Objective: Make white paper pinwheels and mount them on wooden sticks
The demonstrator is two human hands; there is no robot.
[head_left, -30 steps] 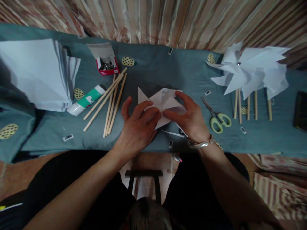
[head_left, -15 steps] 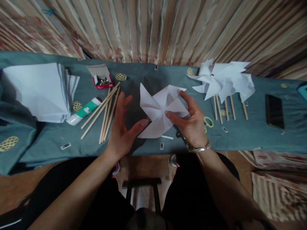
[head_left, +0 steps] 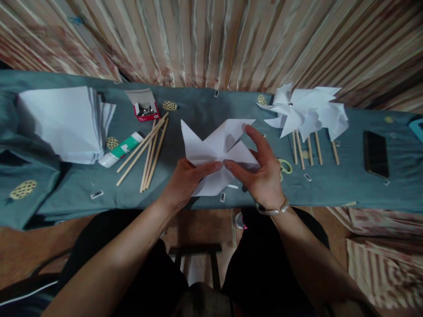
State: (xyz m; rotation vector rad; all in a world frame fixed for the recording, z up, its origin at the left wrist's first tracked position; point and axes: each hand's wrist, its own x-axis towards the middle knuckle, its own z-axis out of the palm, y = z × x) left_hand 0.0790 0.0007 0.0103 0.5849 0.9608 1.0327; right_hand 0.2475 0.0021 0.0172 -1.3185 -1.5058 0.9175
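A white paper pinwheel (head_left: pixel 211 147), without a stick, is held above the cloth in front of me. My left hand (head_left: pixel 187 180) grips its lower left side, thumb pressed near the centre and the other fingers hidden beneath the paper. From the right, my right hand (head_left: pixel 264 174) holds it too, thumb tip at the centre and a finger at the upper right blade. The two thumb tips nearly meet. Just right of my right hand lie light green scissors (head_left: pixel 286 167), partly covered by it.
On the cloth-covered table (head_left: pixel 194 99) at left are a paper stack (head_left: pixel 61 123), a glue tube (head_left: pixel 122 149), wooden sticks (head_left: pixel 148 154) and a red box of metal pins (head_left: pixel 146 112). At right lie several pinwheels on sticks (head_left: pixel 307 108) and a phone (head_left: pixel 376 154).
My left hand has moved right from beside the pinwheel and closed on it, its thumb now near the centre. The pinwheel has shifted slightly left; my right hand keeps its hold.
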